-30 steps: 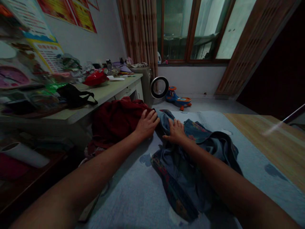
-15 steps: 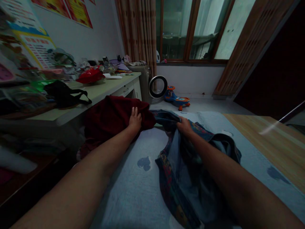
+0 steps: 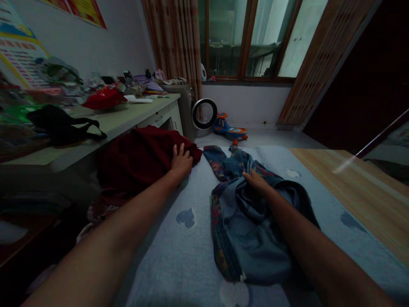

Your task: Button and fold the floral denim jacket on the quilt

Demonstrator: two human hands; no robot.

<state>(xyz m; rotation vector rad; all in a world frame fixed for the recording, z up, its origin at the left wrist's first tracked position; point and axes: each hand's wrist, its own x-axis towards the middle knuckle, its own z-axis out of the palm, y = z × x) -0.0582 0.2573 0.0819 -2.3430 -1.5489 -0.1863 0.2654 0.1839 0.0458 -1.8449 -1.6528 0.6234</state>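
Observation:
A blue denim garment [image 3: 249, 230] with patterned trim lies crumpled on a pale blue blanket [image 3: 179, 256]. My right hand [image 3: 254, 180] is closed on a fold of the denim near its top. A dark red cloth [image 3: 137, 157] is heaped at the blanket's left edge. My left hand [image 3: 181, 161] rests flat on that red cloth, fingers stretched out and slightly apart. A denim sleeve reaches toward the blanket's far end.
A cluttered pale desk [image 3: 128, 117] stands on the left with a black bag [image 3: 60, 125] and a red item [image 3: 102, 99]. A ring-shaped fan [image 3: 204, 114] and a toy ride-on car [image 3: 228, 128] sit on the floor below the window. Bare wooden board [image 3: 361, 192] shows on the right.
My right hand has pulled the denim garment toward me, away from the red cloth. My left hand stays on the red cloth. The view has shifted slightly to the right.

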